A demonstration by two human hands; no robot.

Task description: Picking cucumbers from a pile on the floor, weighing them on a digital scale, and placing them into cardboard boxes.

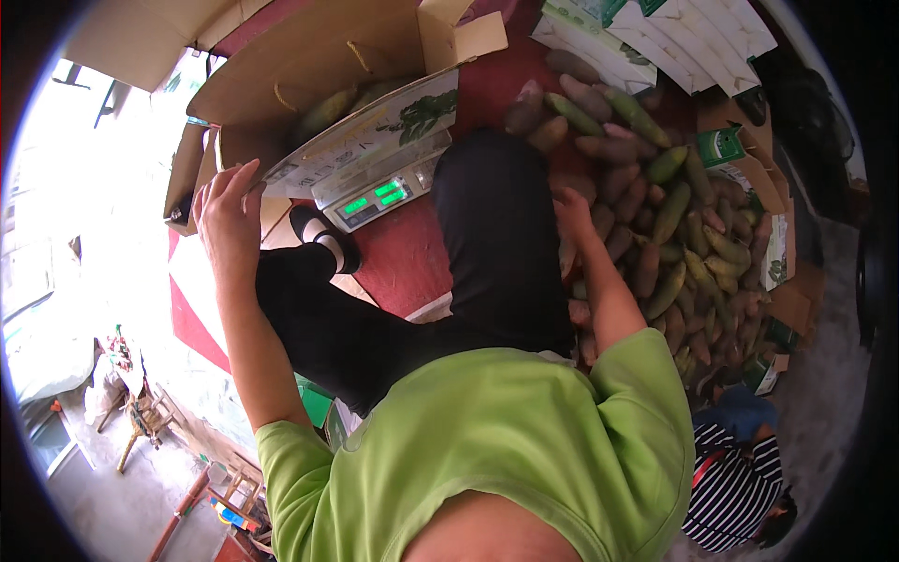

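Note:
My left hand [228,211] grips the near left corner of an open cardboard box [309,70], its fingers closed over the edge. The box has rope handles and a printed pale side, and holds a few long green radishes [330,110]. It rests on a scale [379,199] with lit green digits. My right hand [571,214] is down beside my bent knee, at the left edge of a large heap of green and reddish-brown radishes [670,215]. The knee and the heap partly hide its fingers, so its grip does not show.
White cartons [693,37] stand beyond the heap, and opened cardboard boxes [763,173] line its right side. Another person in a striped top [735,487] is at the lower right. Red sheeting [403,272] covers the floor by the scale. A wooden stool [239,501] stands lower left.

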